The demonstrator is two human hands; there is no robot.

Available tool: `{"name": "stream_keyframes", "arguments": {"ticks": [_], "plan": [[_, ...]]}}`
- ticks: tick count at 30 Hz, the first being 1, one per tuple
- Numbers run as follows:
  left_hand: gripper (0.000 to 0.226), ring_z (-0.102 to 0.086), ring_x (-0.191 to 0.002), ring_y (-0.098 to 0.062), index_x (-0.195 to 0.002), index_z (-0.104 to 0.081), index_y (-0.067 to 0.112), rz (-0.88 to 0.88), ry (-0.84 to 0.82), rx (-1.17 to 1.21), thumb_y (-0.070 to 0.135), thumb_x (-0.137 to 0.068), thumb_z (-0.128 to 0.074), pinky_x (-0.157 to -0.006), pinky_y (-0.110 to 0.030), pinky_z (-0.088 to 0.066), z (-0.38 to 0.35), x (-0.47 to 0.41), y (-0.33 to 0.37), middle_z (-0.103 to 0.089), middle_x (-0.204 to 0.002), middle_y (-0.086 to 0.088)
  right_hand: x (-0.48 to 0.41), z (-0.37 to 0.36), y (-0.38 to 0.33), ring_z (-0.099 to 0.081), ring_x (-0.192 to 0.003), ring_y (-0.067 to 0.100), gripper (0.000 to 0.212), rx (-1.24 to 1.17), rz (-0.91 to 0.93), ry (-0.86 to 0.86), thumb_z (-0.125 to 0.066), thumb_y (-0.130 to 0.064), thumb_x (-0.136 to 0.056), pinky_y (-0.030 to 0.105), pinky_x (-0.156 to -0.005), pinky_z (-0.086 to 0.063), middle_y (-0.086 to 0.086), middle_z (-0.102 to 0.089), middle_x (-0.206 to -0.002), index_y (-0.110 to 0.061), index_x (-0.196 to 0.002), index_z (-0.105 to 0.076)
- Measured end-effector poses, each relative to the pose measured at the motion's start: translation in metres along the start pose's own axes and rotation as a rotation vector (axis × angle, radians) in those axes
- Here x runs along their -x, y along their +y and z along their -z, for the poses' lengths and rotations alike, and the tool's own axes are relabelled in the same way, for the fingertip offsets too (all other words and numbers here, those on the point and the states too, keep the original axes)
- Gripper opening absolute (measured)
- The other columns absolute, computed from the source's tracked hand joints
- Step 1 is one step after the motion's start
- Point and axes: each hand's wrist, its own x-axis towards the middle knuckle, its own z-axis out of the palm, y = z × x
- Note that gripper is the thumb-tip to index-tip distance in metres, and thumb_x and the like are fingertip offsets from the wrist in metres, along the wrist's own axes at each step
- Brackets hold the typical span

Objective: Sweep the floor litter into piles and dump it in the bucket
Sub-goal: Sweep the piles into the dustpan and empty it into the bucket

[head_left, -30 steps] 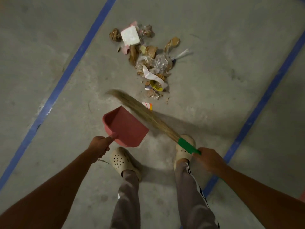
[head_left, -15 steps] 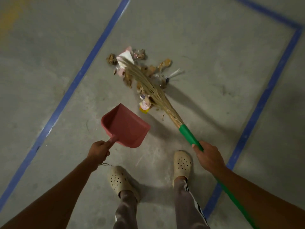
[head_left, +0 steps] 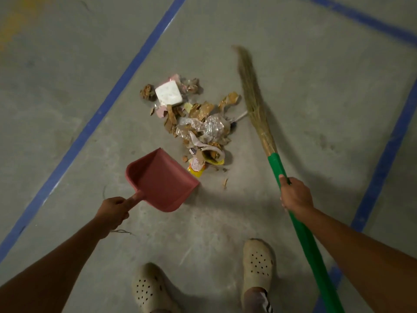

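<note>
Left hand (head_left: 112, 211) grips red plastic dustpan (head_left: 161, 180) — front edge just beside mixed litter pile (head_left: 194, 123), centre frame. Right hand (head_left: 295, 195) grips green-handled straw broom (head_left: 276, 163) — bristles on the pile's right edge; bare grey concrete floor (head_left: 304, 86) beyond.

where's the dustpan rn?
Head view, left of centre: the red dustpan is gripped by the left hand, its lip by the near end of the litter pile.

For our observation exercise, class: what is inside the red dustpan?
Only bare red plastic shows inside the dustpan, held by the left hand; the litter pile lies on the floor beside it. The floor under the pan is covered.
</note>
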Motion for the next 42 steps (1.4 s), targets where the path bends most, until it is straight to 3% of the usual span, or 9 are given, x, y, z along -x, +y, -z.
{"name": "stream_keyframes", "arguments": {"ticks": [3,6,14,19,27,33,38,42], "plan": [[0.044,-0.035,-0.042,-0.015,-0.087,-0.062,0.000,-0.035,-0.015,0.029,0.044,-0.093,-0.065,-0.042,-0.020,-0.024,-0.017,-0.044,-0.014,-0.054,-0.061,-0.011,-0.027,-0.041,0.009,-0.066,-0.065,0.031,0.051,0.086,0.062,-0.014,-0.038,-0.056,-0.099,0.037,-0.064,-0.055,0.011,-0.066,-0.075,-0.013,-0.081,-0.058],[0.042,-0.035,-0.040,-0.015,-0.086,-0.062,0.001,-0.114,-0.025,0.043,0.041,-0.095,-0.064,-0.039,-0.017,-0.023,-0.040,-0.073,-0.009,-0.055,-0.061,-0.012,-0.023,-0.075,0.023,-0.061,-0.078,0.035,0.041,0.187,0.185,-0.044,-0.041,-0.050,-0.101,0.034,-0.066,-0.044,0.012,-0.062,-0.080,-0.015,-0.088,-0.057],[0.040,-0.043,-0.049,-0.016,-0.095,-0.064,0.008,-0.207,-0.069,0.037,0.048,-0.095,-0.061,-0.042,-0.021,-0.030,-0.082,-0.084,0.018,-0.060,-0.071,-0.012,0.050,-0.111,0.040,-0.048,-0.047,0.008,0.034,0.283,0.437,-0.082,-0.040,-0.048,-0.103,0.022,-0.042,-0.031,-0.004,-0.051,-0.058,-0.019,-0.098,-0.058],[0.041,-0.037,-0.044,-0.014,-0.091,-0.062,0.006,-0.213,-0.071,0.184,0.046,-0.094,-0.064,-0.042,-0.020,-0.026,-0.085,-0.063,-0.011,-0.054,-0.064,-0.011,0.082,-0.098,0.054,-0.047,-0.045,0.008,0.032,0.236,0.435,-0.019,-0.043,-0.045,-0.102,0.020,-0.041,-0.028,-0.003,-0.050,-0.054,-0.019,-0.105,-0.062],[0.041,-0.040,-0.045,-0.015,-0.096,-0.063,0.001,-0.155,-0.123,0.211,0.042,-0.095,-0.063,-0.043,-0.022,-0.030,-0.076,-0.024,-0.073,-0.054,-0.064,-0.012,0.124,-0.067,0.078,-0.057,-0.048,0.019,0.029,0.092,0.356,0.073,-0.045,-0.045,-0.102,0.022,-0.041,-0.035,0.004,-0.056,-0.057,-0.021,-0.094,-0.060],[0.046,-0.038,-0.045,-0.015,-0.094,-0.061,0.000,-0.093,-0.177,0.188,0.046,-0.092,-0.065,-0.045,-0.024,-0.029,-0.064,0.007,-0.130,-0.054,-0.062,-0.010,0.151,-0.064,0.110,-0.053,-0.057,0.015,0.032,0.069,0.148,0.119,-0.044,-0.047,-0.102,0.028,-0.052,-0.040,0.001,-0.057,-0.065,-0.021,-0.091,-0.059],[0.050,-0.040,-0.046,-0.015,-0.092,-0.062,0.001,-0.063,-0.168,0.170,0.051,-0.091,-0.064,-0.043,-0.023,-0.031,-0.073,0.015,-0.156,-0.056,-0.065,-0.011,0.159,-0.086,0.150,-0.051,-0.060,0.013,0.040,0.112,0.012,0.040,-0.042,-0.046,-0.103,0.029,-0.053,-0.037,0.002,-0.057,-0.069,-0.013,-0.092,-0.061],[0.052,-0.040,-0.046,-0.013,-0.092,-0.060,0.003,-0.087,-0.181,0.189,0.055,-0.088,-0.064,-0.041,-0.023,-0.032,-0.104,0.009,-0.150,-0.055,-0.069,-0.011,0.172,-0.121,0.163,-0.057,-0.067,0.024,0.039,0.095,0.020,-0.011,-0.040,-0.048,-0.103,0.034,-0.063,-0.046,0.001,-0.057,-0.071,-0.016,-0.090,-0.058]]}}
